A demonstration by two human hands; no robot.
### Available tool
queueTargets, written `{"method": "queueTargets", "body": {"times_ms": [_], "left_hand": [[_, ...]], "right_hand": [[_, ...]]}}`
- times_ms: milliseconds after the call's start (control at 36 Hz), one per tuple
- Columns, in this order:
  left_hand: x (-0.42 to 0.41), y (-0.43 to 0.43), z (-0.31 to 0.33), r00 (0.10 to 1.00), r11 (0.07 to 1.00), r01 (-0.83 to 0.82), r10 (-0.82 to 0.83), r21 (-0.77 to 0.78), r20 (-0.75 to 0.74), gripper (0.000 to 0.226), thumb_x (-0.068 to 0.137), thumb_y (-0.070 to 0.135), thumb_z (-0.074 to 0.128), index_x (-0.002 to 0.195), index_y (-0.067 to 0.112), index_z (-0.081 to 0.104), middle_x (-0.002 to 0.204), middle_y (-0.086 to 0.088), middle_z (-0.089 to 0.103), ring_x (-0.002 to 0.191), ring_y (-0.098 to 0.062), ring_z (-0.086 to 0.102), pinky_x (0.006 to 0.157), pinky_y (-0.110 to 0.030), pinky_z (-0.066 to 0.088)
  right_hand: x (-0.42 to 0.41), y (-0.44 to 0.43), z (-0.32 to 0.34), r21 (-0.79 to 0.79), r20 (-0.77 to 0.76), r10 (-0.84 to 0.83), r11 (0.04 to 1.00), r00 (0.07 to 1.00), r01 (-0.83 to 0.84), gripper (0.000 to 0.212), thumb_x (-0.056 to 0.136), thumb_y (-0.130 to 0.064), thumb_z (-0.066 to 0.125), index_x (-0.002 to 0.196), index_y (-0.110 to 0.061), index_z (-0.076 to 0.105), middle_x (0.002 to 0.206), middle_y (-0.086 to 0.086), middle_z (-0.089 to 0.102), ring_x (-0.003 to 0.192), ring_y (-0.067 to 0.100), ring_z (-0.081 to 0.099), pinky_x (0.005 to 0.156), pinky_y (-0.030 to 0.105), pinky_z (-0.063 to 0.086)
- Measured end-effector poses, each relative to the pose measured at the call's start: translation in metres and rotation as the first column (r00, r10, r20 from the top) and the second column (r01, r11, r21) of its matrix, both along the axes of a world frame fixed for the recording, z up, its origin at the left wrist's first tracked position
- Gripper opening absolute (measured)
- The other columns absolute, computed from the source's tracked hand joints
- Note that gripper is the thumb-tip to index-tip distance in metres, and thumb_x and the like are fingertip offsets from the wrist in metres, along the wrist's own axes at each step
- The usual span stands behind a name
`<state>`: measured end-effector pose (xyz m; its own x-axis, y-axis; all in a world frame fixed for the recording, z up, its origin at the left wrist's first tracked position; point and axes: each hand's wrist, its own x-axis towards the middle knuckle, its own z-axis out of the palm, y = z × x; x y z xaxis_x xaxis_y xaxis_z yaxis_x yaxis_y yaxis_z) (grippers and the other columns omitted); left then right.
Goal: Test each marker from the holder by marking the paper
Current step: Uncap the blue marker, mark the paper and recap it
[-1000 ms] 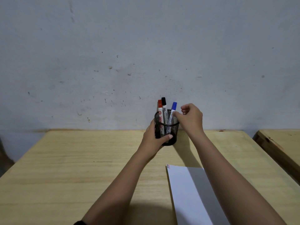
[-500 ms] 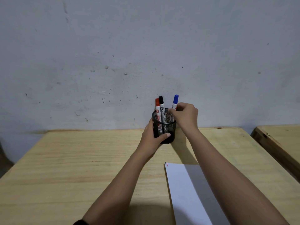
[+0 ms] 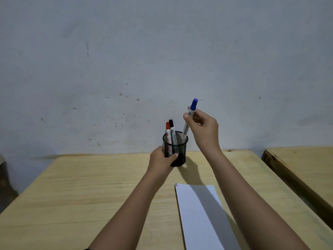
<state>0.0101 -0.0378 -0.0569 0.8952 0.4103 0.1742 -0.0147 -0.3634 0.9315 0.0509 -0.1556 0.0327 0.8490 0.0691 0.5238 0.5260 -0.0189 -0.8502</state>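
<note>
A black mesh holder (image 3: 180,150) stands at the far edge of the wooden table (image 3: 90,195), against the wall. My left hand (image 3: 162,159) grips its left side. A red-capped marker (image 3: 168,134) and a black-capped marker (image 3: 172,130) stand upright inside it. My right hand (image 3: 203,129) pinches a blue-capped marker (image 3: 191,114), raised so that only its lower end is still within the holder's rim. A white sheet of paper (image 3: 194,213) lies on the table below my right arm, with small red and dark marks at its top left corner.
A grey, speckled wall (image 3: 144,60) rises directly behind the table. A second wooden table (image 3: 302,163) stands to the right, separated by a narrow gap. My right arm casts a shadow across the paper.
My right hand has closed on the blue-capped marker and lifted it up and rightward, most of the way out of the holder. My left hand keeps its grip on the holder.
</note>
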Motion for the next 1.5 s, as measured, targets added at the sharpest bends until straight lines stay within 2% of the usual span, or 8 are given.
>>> {"method": "queueTargets", "body": {"times_ms": [111,167,306,667,806,1028,1250,1500], "left_hand": [[-0.02,0.002,0.019,0.999,1.0,-0.016,0.016,0.018,0.042,0.014,0.086,0.015,0.065,0.091,0.017,0.052,0.073,0.013,0.051,0.072,-0.008,0.052,0.067,-0.02,0.046],[-0.031,0.003,0.029,0.996,1.0,-0.013,0.013,0.0,0.084,0.01,0.086,0.016,0.064,0.094,0.013,0.06,0.079,0.009,0.06,0.075,-0.005,0.056,0.067,-0.009,0.044],[-0.063,0.002,0.052,0.972,0.996,0.075,-0.062,-0.047,0.226,0.021,0.089,0.021,0.061,0.105,0.01,0.069,0.103,-0.008,0.072,0.097,-0.019,0.067,0.089,-0.03,0.052],[-0.108,-0.012,0.064,0.932,0.95,0.104,-0.196,0.294,0.303,0.008,0.084,0.012,0.068,0.09,0.009,0.071,0.082,0.0,0.07,0.074,-0.003,0.064,0.072,-0.011,0.05],[-0.116,-0.011,0.078,0.893,0.991,0.082,-0.122,0.11,0.434,0.008,0.082,0.008,0.069,0.086,0.015,0.072,0.08,0.001,0.072,0.075,-0.005,0.066,0.074,-0.015,0.052],[-0.12,-0.002,0.063,0.893,0.957,0.115,0.017,-0.267,0.449,0.009,0.084,0.005,0.065,0.09,0.008,0.072,0.071,0.007,0.073,0.072,-0.007,0.066,0.079,-0.021,0.055],[-0.118,-0.02,0.037,0.92,0.865,0.182,0.018,-0.467,0.393,0.009,0.084,0.001,0.064,0.089,0.006,0.07,0.069,0.003,0.073,0.068,-0.006,0.068,0.07,-0.014,0.053],[-0.116,-0.019,0.035,0.943,0.896,0.167,-0.023,-0.412,0.332,0.008,0.088,0.01,0.061,0.087,0.008,0.07,0.061,0.005,0.071,0.063,-0.001,0.066,0.067,-0.011,0.052]], "right_hand": [[-0.021,-0.009,-0.007,-0.071,0.023,0.069,0.995,0.997,-0.067,0.009,0.085,-0.011,0.064,0.089,-0.006,0.07,0.081,0.018,0.069,0.072,0.008,0.059,0.072,0.018,0.048],[-0.032,-0.014,-0.013,-0.133,0.018,0.096,0.987,0.995,-0.093,0.007,0.084,-0.008,0.064,0.085,-0.012,0.07,0.077,0.009,0.067,0.07,0.007,0.06,0.074,0.024,0.05],[-0.054,-0.026,-0.035,-0.308,0.032,0.112,0.946,0.993,-0.096,0.009,0.084,-0.009,0.063,0.088,-0.008,0.071,0.083,0.019,0.068,0.081,0.032,0.062,0.08,0.043,0.052],[-0.081,-0.039,-0.049,-0.52,0.07,0.189,0.845,0.98,-0.126,0.012,0.082,-0.014,0.064,0.092,-0.016,0.072,0.081,0.016,0.068,0.081,0.031,0.061,0.081,0.049,0.052],[-0.078,-0.051,-0.031,-0.393,0.009,0.225,0.897,0.974,-0.203,0.023,0.078,-0.018,0.074,0.099,-0.027,0.073,0.066,-0.014,0.065,0.059,0.002,0.054,0.062,0.016,0.043],[-0.078,-0.073,-0.025,0.017,-0.134,0.354,0.935,0.926,-0.355,0.021,0.069,-0.003,0.077,0.086,-0.015,0.075,0.078,-0.004,0.072,0.075,0.005,0.066,0.075,0.016,0.054],[-0.092,-0.058,-0.045,0.667,-0.292,0.582,0.693,0.759,-0.274,0.01,0.084,-0.001,0.062,0.088,-0.01,0.065,0.076,-0.003,0.067,0.071,0.005,0.066,0.071,0.014,0.055],[-0.095,-0.045,-0.047,0.615,-0.289,0.573,0.725,0.767,-0.31,0.006,0.088,-0.002,0.056,0.087,-0.005,0.062,0.073,-0.003,0.07,0.073,0.006,0.069,0.072,0.015,0.056]]}}
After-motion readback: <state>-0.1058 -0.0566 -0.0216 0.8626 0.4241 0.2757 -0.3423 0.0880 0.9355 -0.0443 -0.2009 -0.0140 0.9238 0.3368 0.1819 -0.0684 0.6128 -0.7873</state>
